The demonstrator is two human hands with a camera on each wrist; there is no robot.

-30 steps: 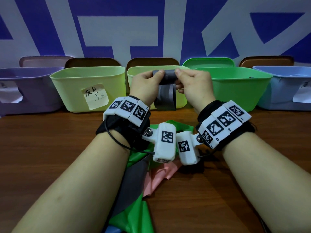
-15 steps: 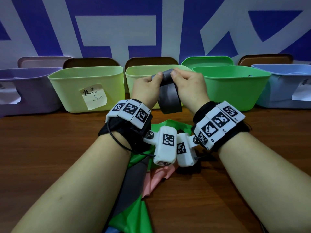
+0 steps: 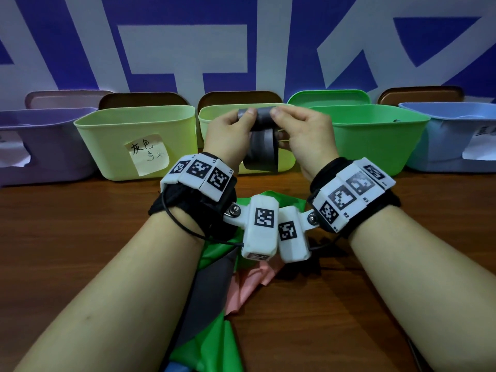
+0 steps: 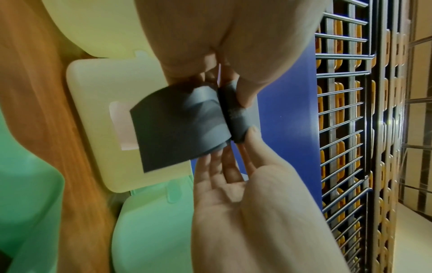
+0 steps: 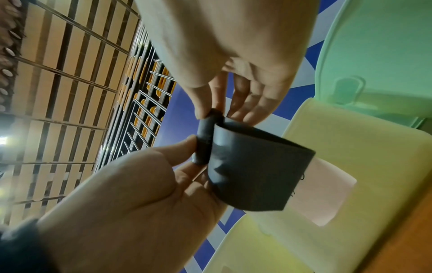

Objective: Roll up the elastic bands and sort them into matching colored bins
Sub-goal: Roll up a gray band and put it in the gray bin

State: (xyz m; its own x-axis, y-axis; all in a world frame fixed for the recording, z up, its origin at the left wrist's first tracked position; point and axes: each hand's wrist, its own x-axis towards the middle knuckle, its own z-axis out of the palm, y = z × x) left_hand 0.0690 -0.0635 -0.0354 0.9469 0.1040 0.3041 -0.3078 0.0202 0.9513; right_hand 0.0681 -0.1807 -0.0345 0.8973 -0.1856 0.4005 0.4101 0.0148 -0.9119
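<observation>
I hold a grey elastic band (image 3: 261, 151) in the air in front of the middle yellow-green bin (image 3: 214, 114). Its top is wound into a tight roll (image 3: 261, 116). My left hand (image 3: 243, 119) pinches the roll's left end and my right hand (image 3: 279, 116) pinches its right end, thumbs on top. A short loose tail hangs below. In the left wrist view the roll (image 4: 236, 118) sits between both hands' fingertips, and the flat tail (image 4: 177, 125) points toward the bins. The right wrist view shows the same roll (image 5: 204, 140) and tail (image 5: 252, 175).
Bins line the table's far edge: purple (image 3: 53, 146), yellow-green with a handwritten note (image 3: 120, 130), green (image 3: 375, 135), blue (image 3: 456, 124). Lids lean behind them. Loose green (image 3: 212, 345), grey (image 3: 209, 291) and pink (image 3: 249, 285) bands lie under my forearms on the wooden table (image 3: 67, 237).
Both hands kept turning the roll. The hanging tail swung to the right and now hangs straight down again. The hands stayed in front of the middle bin.
</observation>
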